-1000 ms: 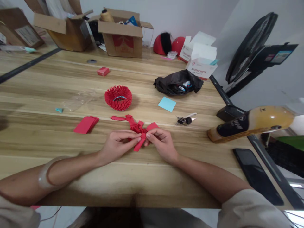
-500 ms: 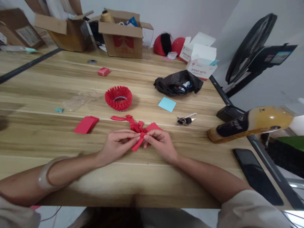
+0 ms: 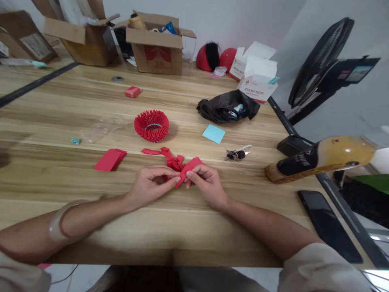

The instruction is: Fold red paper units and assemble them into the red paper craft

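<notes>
Both hands meet low in the middle of the view over a wooden table. A folded red paper strip (image 3: 189,169) is pinched at its left end by my left hand (image 3: 153,183) and along its right side by my right hand (image 3: 208,183). Just behind my fingers lies a pile of folded red paper pieces (image 3: 172,161). A round red bowl made of many folded pieces (image 3: 151,126) stands beyond them. To the left rests a stack of red paper sheets (image 3: 110,159).
A blue sheet (image 3: 214,134), keys (image 3: 238,154) and a black bag (image 3: 227,107) lie at right, with a bottle (image 3: 322,158) and phone (image 3: 330,225) by the edge. Cardboard boxes (image 3: 158,52) stand at the back.
The red strip between my hands has turned: its lower end no longer sticks out toward me, and more of it extends up to the right. Both hands stay nearly in place.
</notes>
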Demonstrator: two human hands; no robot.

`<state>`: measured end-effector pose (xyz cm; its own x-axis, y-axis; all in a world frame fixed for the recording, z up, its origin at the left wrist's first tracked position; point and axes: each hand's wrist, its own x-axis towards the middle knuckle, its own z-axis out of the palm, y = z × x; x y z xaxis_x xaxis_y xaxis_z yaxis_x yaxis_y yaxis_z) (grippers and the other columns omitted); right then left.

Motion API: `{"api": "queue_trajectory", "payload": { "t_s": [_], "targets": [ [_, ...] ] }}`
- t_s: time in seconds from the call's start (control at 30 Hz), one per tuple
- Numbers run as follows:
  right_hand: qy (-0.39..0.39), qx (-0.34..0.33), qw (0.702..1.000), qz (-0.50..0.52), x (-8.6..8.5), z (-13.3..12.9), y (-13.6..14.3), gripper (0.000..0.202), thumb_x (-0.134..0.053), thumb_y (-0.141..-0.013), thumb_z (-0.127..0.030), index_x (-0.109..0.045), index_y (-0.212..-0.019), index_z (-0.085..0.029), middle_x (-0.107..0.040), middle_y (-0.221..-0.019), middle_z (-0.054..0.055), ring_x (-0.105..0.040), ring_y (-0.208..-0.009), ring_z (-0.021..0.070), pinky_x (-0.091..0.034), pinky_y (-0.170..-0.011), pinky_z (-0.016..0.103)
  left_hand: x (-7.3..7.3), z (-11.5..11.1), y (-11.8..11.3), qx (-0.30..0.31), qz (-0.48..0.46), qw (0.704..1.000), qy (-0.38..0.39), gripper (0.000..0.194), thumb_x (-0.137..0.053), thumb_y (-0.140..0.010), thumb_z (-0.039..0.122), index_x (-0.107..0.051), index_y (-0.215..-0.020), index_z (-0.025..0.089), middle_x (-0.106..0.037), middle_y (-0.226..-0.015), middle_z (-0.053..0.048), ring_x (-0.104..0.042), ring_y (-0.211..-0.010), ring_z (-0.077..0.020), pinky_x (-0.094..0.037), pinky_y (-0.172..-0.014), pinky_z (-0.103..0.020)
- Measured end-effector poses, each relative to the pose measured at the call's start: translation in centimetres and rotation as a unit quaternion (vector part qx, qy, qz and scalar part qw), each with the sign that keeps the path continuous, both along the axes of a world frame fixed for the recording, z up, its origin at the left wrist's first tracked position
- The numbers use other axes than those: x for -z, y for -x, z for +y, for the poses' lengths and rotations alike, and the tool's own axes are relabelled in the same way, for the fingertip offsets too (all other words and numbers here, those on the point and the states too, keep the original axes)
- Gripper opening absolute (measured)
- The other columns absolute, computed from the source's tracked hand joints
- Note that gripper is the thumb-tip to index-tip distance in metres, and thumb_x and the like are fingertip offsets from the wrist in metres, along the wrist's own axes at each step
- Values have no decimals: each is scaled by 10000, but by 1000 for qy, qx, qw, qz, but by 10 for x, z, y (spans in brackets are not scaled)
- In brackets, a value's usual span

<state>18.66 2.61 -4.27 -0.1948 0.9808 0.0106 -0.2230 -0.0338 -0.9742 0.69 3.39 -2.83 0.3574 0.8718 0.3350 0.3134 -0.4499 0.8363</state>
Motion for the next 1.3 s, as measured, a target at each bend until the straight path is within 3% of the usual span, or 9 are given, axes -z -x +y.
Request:
{"api": "queue_trajectory", "payload": {
  "t_s": [0.23, 0.63, 0.93, 1.13, 1.3],
  "targets": [
    [-7, -32, 999, -34, -1, 1, 0, 279, -664, -747, -400, -598, -608, -167, -636, -567, -5, -592, -530, 104, -498, -561, 242, -3, -1, -1, -23, 2, 999, -29, 84, -641, -770, 177, -717, -793, 200, -741, -807, -24, -691, -713, -149, -569, -702, -237],
    [-27, -59, 993, -102, 5, -3, 1, 283, -677, -718, -402, -618, -593, -155, -637, -568, 21, -565, -522, 114, -451, -518, 233, -9, -4, -2, -15, 22, 998, -48, 87, -624, -787, 175, -709, -782, 189, -738, -786, -11, -679, -671, -126, -557, -656, -204],
    [-73, -86, 985, -128, 15, -4, 2, 258, -617, -769, -379, -628, -637, -158, -635, -639, 25, -573, -591, 129, -454, -592, 256, -1, -4, -3, -34, -17, 998, -48, 45, -650, -768, 162, -647, -810, 176, -710, -777, -1, -668, -690, -120, -550, -679, -200],
    [-91, -20, 991, -101, 8, -6, 2, 172, -587, -803, -326, -581, -725, -172, -623, -691, 20, -565, -622, 116, -457, -600, 239, 4, -3, -5, -15, -103, 995, 11, 229, -633, -773, 164, -537, -981, 176, -660, -812, -14, -651, -743, -124, -545, -692, -218],
    [-125, 24, 988, -82, 8, -6, 1, 131, -565, -830, -293, -574, -765, -179, -619, -739, 29, -576, -670, 122, -475, -642, 256, 4, -2, -2, -14, -14, 1000, -22, 254, -616, -769, 181, -553, -1015, 182, -666, -910, -40, -653, -787, -146, -541, -689, -240]
  ]
}}
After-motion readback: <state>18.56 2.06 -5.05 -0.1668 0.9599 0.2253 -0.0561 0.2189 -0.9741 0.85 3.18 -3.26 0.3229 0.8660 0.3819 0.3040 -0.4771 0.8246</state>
